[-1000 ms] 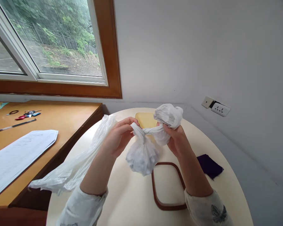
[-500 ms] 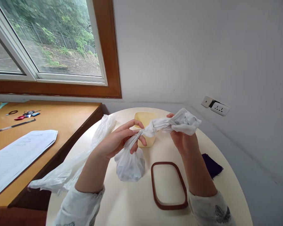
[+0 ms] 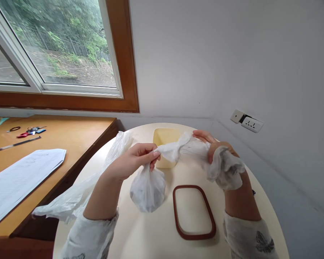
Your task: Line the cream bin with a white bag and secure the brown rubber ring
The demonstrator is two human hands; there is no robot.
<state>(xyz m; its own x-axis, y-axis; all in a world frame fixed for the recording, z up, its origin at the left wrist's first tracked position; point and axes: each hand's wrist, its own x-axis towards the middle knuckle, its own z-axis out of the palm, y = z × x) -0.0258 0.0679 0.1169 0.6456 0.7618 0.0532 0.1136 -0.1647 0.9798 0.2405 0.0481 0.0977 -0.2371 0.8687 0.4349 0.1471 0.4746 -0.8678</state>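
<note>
A white plastic bag [image 3: 148, 189] has its rounded, filled bottom hanging just above or on the table; I cannot tell which. My left hand [image 3: 140, 156] pinches its gathered neck between thumb and fingers. From there the twisted upper part stretches right to my right hand [image 3: 212, 142], whose fingers curve around it. The crumpled loose end [image 3: 228, 169] drapes over that wrist. Behind the bag stands a pale yellow container [image 3: 163, 135], partly covered. Nearer me lies a rounded rectangular brown frame [image 3: 194, 237], flat on the table.
A second white plastic bag [image 3: 78, 196] lies along the left side of the round table [image 3: 145, 237]. The wooden desk [image 3: 78, 129] beside it holds papers [image 3: 27, 180], keys [image 3: 32, 131] and a pen [image 3: 18, 143]. A wall socket [image 3: 252, 124] is at right.
My right hand has turned and shifted right, and the bag's loose end now drapes over its wrist. My left fingers have closed more tightly on the neck. The dark cloth at right is now mostly hidden.
</note>
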